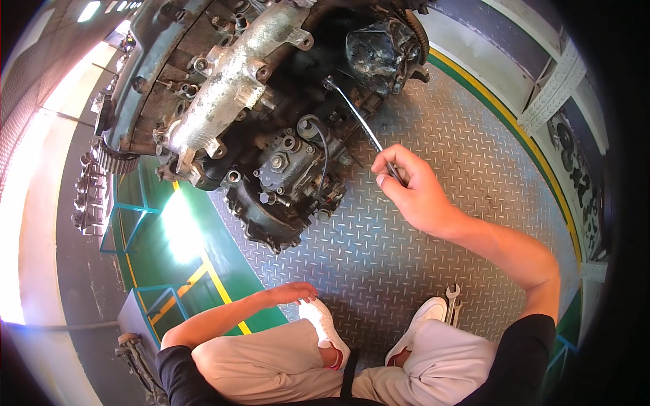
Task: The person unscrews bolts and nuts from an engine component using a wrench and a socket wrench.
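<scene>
My right hand (pixel 414 189) is closed around the lower end of a long chrome wrench (pixel 363 122). The wrench slants up and left, and its head lies against the dark side of a large engine (pixel 150 101); what it sits on there is too dark to make out. Left of the wrench, a pump-like unit (pixel 288 162) with bolts and a thin hose is mounted on the engine. A rounded black part (pixel 382 55) sits right of the wrench head. My left hand (pixel 292 293) hangs over my left shoe, fingers loosely stretched, holding nothing.
Two open-ended spanners (pixel 453 296) lie beside my right shoe on the metal tread-plate floor (pixel 474 183). Shelving (pixel 558 88) with dark parts stands at the right. Blue frames (pixel 135 208) and yellow lines mark the green floor at left. Another metal part (pixel 139 358) stands at lower left.
</scene>
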Motion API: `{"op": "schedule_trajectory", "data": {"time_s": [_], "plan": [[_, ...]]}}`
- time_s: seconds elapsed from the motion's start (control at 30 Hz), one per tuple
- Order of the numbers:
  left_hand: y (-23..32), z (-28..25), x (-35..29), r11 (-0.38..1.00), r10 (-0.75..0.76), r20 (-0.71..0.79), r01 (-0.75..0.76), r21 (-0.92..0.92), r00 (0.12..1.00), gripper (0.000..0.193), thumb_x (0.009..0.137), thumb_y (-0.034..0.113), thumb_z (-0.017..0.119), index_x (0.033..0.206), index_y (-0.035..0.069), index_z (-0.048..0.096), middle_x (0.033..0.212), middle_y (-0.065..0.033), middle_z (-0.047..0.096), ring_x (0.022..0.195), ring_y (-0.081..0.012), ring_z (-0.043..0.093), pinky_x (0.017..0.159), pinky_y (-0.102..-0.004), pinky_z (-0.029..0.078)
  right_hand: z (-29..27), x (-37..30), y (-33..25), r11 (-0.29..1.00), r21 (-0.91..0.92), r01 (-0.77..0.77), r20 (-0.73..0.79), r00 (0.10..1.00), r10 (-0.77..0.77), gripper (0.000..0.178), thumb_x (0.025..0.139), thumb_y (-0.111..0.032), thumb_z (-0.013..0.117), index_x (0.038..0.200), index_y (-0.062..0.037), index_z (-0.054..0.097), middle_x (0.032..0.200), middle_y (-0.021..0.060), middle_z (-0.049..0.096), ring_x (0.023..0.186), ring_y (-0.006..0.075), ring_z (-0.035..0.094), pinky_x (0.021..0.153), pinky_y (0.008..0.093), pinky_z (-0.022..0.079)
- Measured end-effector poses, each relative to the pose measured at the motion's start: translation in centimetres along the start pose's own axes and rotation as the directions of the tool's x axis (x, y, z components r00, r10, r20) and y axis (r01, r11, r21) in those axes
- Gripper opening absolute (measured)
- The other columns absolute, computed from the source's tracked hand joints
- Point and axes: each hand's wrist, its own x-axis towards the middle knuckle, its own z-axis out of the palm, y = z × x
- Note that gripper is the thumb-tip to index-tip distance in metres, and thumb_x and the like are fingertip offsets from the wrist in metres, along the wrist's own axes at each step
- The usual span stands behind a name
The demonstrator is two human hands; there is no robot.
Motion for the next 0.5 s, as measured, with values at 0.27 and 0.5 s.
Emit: {"op": "schedule_trajectory", "data": {"time_s": [0.27,0.5], "plan": [[-0.5,-0.2,0.0,1.000,0.014,0.002,-0.014,0.017,1.000,0.037,0.098,0.031,0.044,0.128,0.011,0.055,0.119,-0.0028,0.061,0.114,-0.0149,0.056,0.093,-0.0344,0.046,0.2,-0.6,-3.0,0.954,0.246,-0.174,0.063,0.985,0.163,0.016,0.095,0.000,0.050,0.110,-0.0057,0.049,0.081,-0.0012,0.053,0.065,0.0044,0.044,0.057,0.0224,0.038],[-0.5,-0.4,0.4,0.999,0.012,0.001,-0.012,0.032,1.000,0.037,0.098,0.031,0.044,0.126,0.011,0.057,0.118,-0.0046,0.061,0.113,-0.0158,0.056,0.092,-0.0352,0.047,-0.3,-0.1,-0.2,1.000,-0.024,-0.014,0.055,0.998,0.015,0.021,0.099,-0.006,0.047,0.117,-0.0023,0.039,0.078,0.0085,0.053,0.065,0.0146,0.047,0.061,0.0317,0.042]]}}
